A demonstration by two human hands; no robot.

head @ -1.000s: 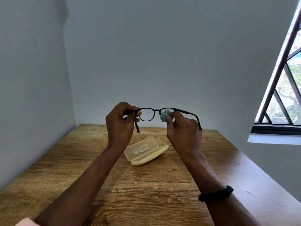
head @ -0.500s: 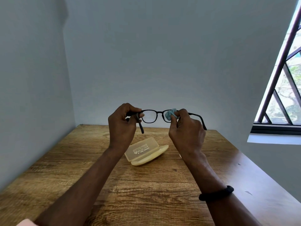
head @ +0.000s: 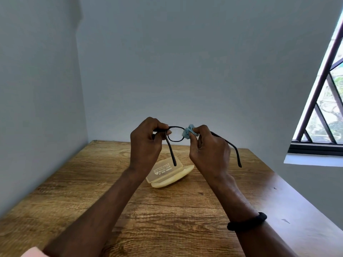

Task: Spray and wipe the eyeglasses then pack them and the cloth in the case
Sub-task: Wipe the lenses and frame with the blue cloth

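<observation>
Head view: left hand (head: 145,145), holding eyeglasses (head: 175,135), overlaps case (head: 172,175).

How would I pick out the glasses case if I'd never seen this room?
Start at the wooden table set in the room's corner. Near its middle, below the raised left hand and right hand, lies the case. It is pale yellow, open, with print on its lid; unlike the dark eyeglasses, no hand holds it.

Wood table (head: 89,201), grey walls (head: 185,67), barred window (head: 323,115) at rt, black wristband (head: 246,223)
</observation>
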